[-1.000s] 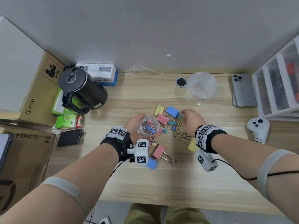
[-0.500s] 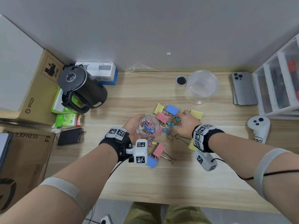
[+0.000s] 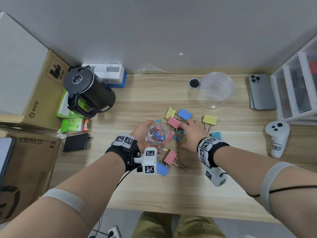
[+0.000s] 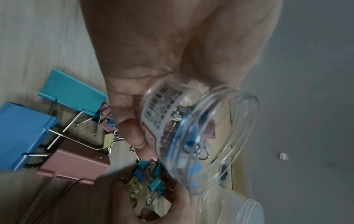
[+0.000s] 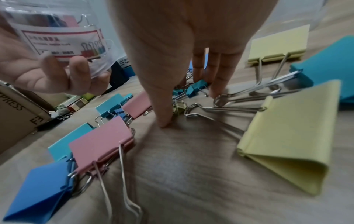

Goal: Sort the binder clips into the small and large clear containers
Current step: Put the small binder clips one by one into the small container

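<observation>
My left hand [image 3: 141, 133] grips a small clear container [image 3: 157, 134] tilted above the table, with several small clips inside; its label shows in the left wrist view [image 4: 162, 112]. My right hand [image 3: 184, 133] reaches down just right of it. Its straight fingers [image 5: 216, 75] and thumb stand on the table either side of small teal clips [image 5: 195, 89] and a gold clip [image 5: 179, 106], and nothing is lifted. Large pink [image 3: 173, 122], blue [image 3: 184, 114] and yellow clips [image 3: 210, 119] lie around. The large clear container [image 3: 217, 88] stands at the back right.
A black kettle [image 3: 87, 93] and cardboard boxes [image 3: 34, 93] fill the left side. A phone [image 3: 261, 91], a white controller [image 3: 277, 136] and a drawer unit [image 3: 298, 83] sit at the right. More large clips [image 3: 169, 157] lie near my left wrist.
My right hand moved left across the pile to the small clips beside the container, uncovering a large yellow clip. My left hand kept the small container nearly still.
</observation>
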